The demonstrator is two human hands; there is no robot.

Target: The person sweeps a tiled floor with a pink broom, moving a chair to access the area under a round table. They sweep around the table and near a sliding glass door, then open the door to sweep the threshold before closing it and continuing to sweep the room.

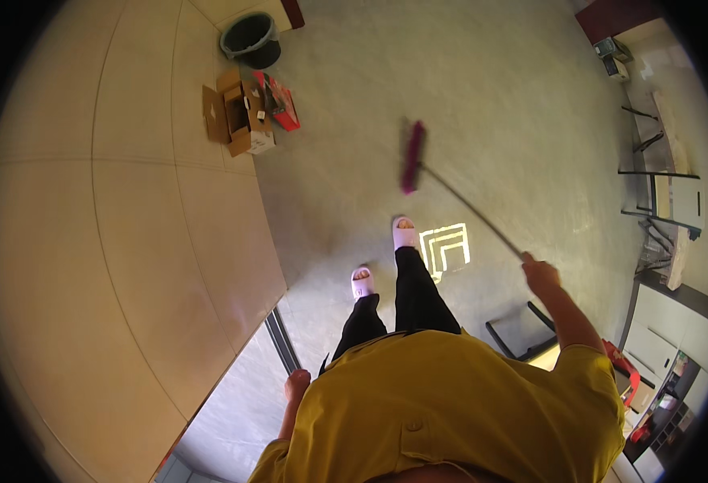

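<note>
Cardboard box open, contents unclear; bin w/ liner. R hand clamped on broom; L hand: can't tell.

The smooth grey floor carries an open brown cardboard box beside a red carton at its left edge, a black bin toward its far-left corner, and pink open-toed slippers in from its left edge.

Broom head before slippers, right of box.
</note>
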